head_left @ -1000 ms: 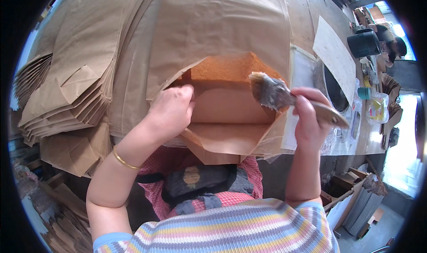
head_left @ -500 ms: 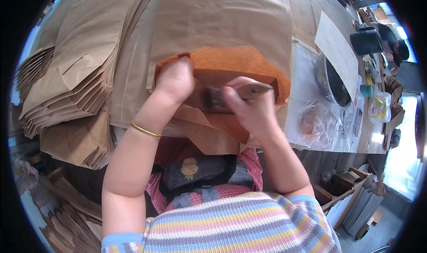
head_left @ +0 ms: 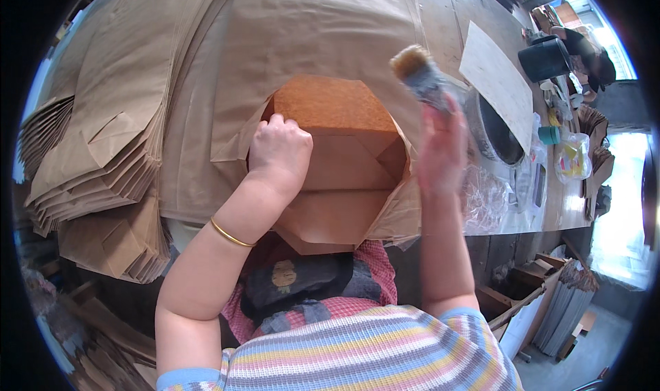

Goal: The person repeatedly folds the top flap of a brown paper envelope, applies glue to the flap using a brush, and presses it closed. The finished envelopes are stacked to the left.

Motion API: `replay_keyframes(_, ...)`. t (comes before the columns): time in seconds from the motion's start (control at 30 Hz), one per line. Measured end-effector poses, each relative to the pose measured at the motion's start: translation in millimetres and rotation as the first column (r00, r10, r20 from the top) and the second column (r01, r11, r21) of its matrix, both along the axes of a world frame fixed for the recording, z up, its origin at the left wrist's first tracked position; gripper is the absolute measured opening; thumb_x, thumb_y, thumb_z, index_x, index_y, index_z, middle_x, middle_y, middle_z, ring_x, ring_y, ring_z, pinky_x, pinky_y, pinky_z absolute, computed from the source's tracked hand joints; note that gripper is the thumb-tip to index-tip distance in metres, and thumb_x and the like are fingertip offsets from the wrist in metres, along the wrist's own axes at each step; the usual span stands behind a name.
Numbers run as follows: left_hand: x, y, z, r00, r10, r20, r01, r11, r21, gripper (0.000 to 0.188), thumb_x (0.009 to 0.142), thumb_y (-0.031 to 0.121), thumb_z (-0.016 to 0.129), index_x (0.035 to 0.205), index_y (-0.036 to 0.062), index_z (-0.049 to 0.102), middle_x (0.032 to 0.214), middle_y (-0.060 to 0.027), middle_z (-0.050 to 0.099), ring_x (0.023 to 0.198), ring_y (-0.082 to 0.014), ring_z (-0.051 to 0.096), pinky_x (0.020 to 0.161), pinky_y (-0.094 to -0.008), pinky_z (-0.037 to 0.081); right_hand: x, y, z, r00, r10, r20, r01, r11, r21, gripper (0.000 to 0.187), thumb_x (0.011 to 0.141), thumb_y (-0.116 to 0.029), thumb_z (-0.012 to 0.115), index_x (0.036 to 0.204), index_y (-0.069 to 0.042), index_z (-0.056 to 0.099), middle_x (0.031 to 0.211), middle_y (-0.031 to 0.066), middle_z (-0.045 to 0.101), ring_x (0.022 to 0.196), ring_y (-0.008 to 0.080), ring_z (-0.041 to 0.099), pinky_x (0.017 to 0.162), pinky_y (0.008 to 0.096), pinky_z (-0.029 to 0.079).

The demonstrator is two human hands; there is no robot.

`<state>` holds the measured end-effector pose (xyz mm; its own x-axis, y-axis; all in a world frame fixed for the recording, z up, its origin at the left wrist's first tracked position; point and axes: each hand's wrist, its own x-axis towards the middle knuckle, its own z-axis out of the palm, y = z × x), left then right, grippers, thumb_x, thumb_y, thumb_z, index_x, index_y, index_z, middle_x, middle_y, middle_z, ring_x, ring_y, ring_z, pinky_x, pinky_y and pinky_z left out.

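A brown paper bag point(head_left: 323, 40) lies flat in front of me, its folded bottom point(head_left: 337, 164) opened out toward me. The far flap point(head_left: 330, 105) is darker orange-brown and looks wet. My left hand point(head_left: 278, 150) presses down on the left edge of the folded bottom, a thin gold bangle on its wrist. My right hand point(head_left: 440, 147), blurred, is raised to the right of the bag and grips a wide paint brush point(head_left: 419, 74) with its bristles pointing up and away, over a round basin point(head_left: 495, 126).
Stacks of folded brown paper bags point(head_left: 96, 164) fill the left side of the table. At right stand a dark bucket point(head_left: 546, 57), a flat board point(head_left: 495, 78), clear plastic wrap point(head_left: 485, 198) and small containers. A window glares at far right.
My right hand has swept the brush across the bag's bottom flap and lifted it away to the right, toward the basin. The flap has gone darker orange. My left hand stays on the fold.
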<state>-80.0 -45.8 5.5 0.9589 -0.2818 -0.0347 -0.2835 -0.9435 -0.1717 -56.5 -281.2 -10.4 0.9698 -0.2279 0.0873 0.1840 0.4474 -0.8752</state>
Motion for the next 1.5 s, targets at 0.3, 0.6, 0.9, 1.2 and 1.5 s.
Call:
replay_keyframes(0.3, -20.0, 18.0, 17.7, 0.885, -0.358, 0.297, 0.463, 0.617, -0.637, 0.017, 0.084, 0.017, 0.059, 0.096, 0.0056, 0.064, 0.099, -0.0109, 0.063, 0.101, -0.026, 0.061, 0.086, -0.0411, 0.048, 9.3, 53.1, -51.4, 0.856, 0.507, 0.105, -0.395, 0.509, 0.765, 0.042, 0.103, -0.033, 0.04, 0.125, -0.002, 0.055, 0.107, 0.0151, 0.07, 0.107, 0.0266, 0.065, 0.11, 0.0441, 0.039)
replay_keyframes(0.6, -33.5, 53.6, -60.0, 0.986, 0.128, 0.106, -0.085, 0.936, -0.341, 0.064, 0.098, 0.03, 0.046, 0.153, 0.0049, 0.023, 0.159, -0.0125, 0.023, 0.147, -0.0275, 0.02, 0.12, -0.0484, 0.011, 15.9, 54.0, -57.5, 0.806, 0.567, 0.168, -0.508, 0.518, 0.688, 0.041, 0.103, -0.035, 0.04, 0.128, -0.004, 0.053, 0.101, 0.0142, 0.071, 0.106, 0.026, 0.065, 0.11, 0.0481, 0.039)
replay_keyframes(0.9, -94.4, 45.5, -32.0, 0.973, -0.118, -0.197, 0.014, 0.889, -0.458, 0.068, 0.094, 0.029, 0.053, 0.15, 0.0, 0.028, 0.158, -0.0184, 0.024, 0.147, -0.0326, 0.021, 0.119, -0.0481, 0.013, 10.0, 55.1, -53.7, 0.777, 0.623, 0.09, -0.54, 0.586, 0.605, 0.035, 0.104, -0.03, 0.043, 0.126, -0.004, 0.055, 0.119, 0.01, 0.063, 0.108, 0.021, 0.061, 0.098, 0.0394, 0.047)
replay_keyframes(1.2, -34.0, 66.4, -54.7, 0.979, -0.198, 0.054, 0.205, 0.934, -0.294, 0.067, 0.093, 0.036, 0.05, 0.148, 0.0029, 0.032, 0.155, -0.0208, 0.028, 0.144, -0.0343, 0.026, 0.12, -0.0445, 0.015, -77.1, 23.6, -16.5, 0.669, 0.65, -0.362, -0.703, 0.711, -0.022, 0.03, 0.092, -0.025, 0.066, 0.108, 0.0, 0.065, 0.097, 0.0065, 0.066, 0.085, 0.014, 0.061, 0.076, 0.0294, 0.05)
replay_keyframes(1.5, -35.5, 65.9, -51.1, 0.981, -0.182, 0.068, 0.193, 0.95, -0.247, 0.066, 0.094, 0.037, 0.049, 0.149, 0.0039, 0.032, 0.155, -0.02, 0.029, 0.144, -0.0348, 0.025, 0.12, -0.0443, 0.016, -98.6, -18.0, 59.2, 0.607, 0.788, -0.102, -0.034, -0.102, -0.994, 0.035, 0.074, -0.01, 0.068, 0.108, -0.002, 0.064, 0.101, 0.0105, 0.064, 0.089, 0.0254, 0.065, 0.077, 0.0332, 0.055)
